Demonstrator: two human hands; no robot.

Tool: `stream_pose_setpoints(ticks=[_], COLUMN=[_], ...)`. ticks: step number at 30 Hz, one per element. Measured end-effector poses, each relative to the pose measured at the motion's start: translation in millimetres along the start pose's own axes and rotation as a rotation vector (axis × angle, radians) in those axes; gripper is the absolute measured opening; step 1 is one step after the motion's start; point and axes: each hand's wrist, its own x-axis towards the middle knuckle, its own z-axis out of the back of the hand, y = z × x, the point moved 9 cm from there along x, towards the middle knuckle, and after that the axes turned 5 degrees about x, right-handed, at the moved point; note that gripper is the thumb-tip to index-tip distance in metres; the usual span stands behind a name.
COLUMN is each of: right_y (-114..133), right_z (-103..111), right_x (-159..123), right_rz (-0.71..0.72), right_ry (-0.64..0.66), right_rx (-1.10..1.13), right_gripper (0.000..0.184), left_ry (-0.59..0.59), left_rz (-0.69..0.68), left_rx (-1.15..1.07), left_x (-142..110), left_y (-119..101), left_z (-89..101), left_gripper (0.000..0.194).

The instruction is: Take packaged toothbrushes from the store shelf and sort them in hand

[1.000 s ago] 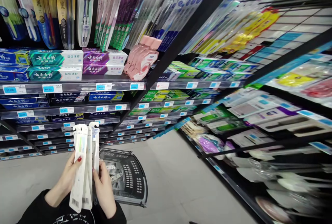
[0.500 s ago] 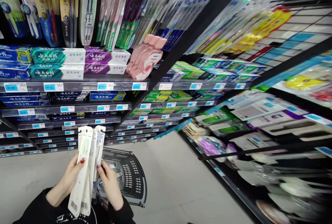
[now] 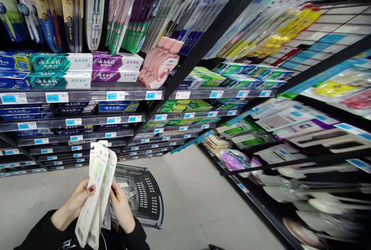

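Several long white toothbrush packs (image 3: 97, 192) are fanned between both my hands at the lower left, barcodes at their lower ends. My left hand (image 3: 75, 203) grips them from the left, thumb with a red nail pressed on the front pack. From the right, my right hand (image 3: 121, 205) pinches the rear packs with curled fingers. Both sleeves are black.
A dark plastic shopping basket (image 3: 145, 196) with a few items hangs just behind my hands. Shelves of toothpaste boxes (image 3: 62, 68) and hanging toothbrushes (image 3: 95, 10) fill the left and back. More stocked shelves (image 3: 290, 126) run along the right. Grey floor (image 3: 197, 203) lies between.
The packs have tilted with their tops leaning right and closed into a tighter stack. My right hand has slid a little lower behind them.
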Motion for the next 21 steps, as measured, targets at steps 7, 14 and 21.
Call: stream_pose_setpoints(ticks=[7,14,21], right_y=[19.0,43.9,15.2], right_z=[21.1,-11.6,-6.8], right_x=[-9.6,-18.9,-14.4], right_rz=[0.081,0.107,-0.082], right_ry=[-0.279,-0.140,-0.237], right_rx=[-0.297,-0.368,0.322], right_gripper=[0.019,0.016,0.027], left_ry=[-0.074,-0.124,-0.258], left_rz=[-0.016,-0.197,-0.290], left_rx=[0.063,0.311,0.525], left_x=[4.3,8.0,5.6], left_y=[-4.6,-19.8,-37.6], left_z=[-4.4,-4.0,7.1], left_gripper=[0.042,0.037,0.040])
